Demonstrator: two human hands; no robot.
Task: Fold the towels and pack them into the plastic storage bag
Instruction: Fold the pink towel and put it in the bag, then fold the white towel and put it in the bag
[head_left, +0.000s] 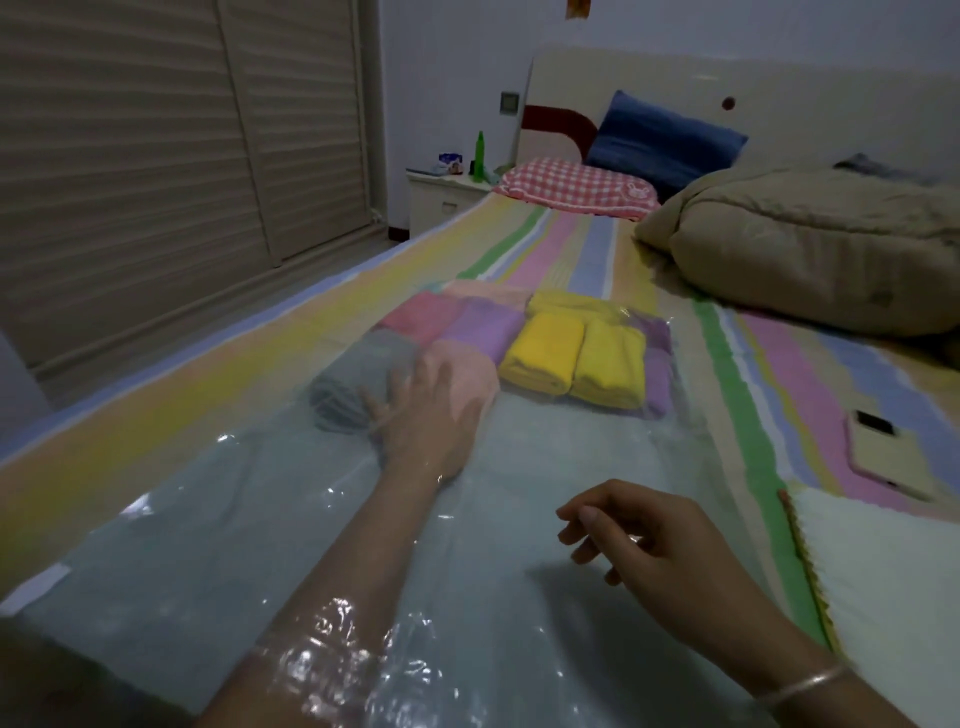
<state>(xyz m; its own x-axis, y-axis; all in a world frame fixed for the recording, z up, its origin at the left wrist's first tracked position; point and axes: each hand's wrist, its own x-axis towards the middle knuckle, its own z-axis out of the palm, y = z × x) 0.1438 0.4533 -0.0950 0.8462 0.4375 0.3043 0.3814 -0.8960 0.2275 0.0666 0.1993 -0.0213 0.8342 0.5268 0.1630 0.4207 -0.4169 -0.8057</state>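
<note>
A clear plastic storage bag (545, 467) lies flat along the striped bed. Inside its far end sit several folded towels: two yellow ones (576, 358), a purple one (483, 325), a pink-red one (421, 314), a grey one (353, 379) and a peach one (470, 374). My left arm reaches inside the bag, and my left hand (426, 415) lies with straight fingers against the grey and peach towels. My right hand (639, 535) hovers over the top of the bag with fingers loosely curled, holding nothing.
A phone (883, 457) lies on the bed at the right, with a white cloth (883, 582) nearer me. A beige duvet (810, 244), a checked pillow (576, 189) and a blue pillow (665, 137) fill the far end. A nightstand (441, 195) stands at the back left.
</note>
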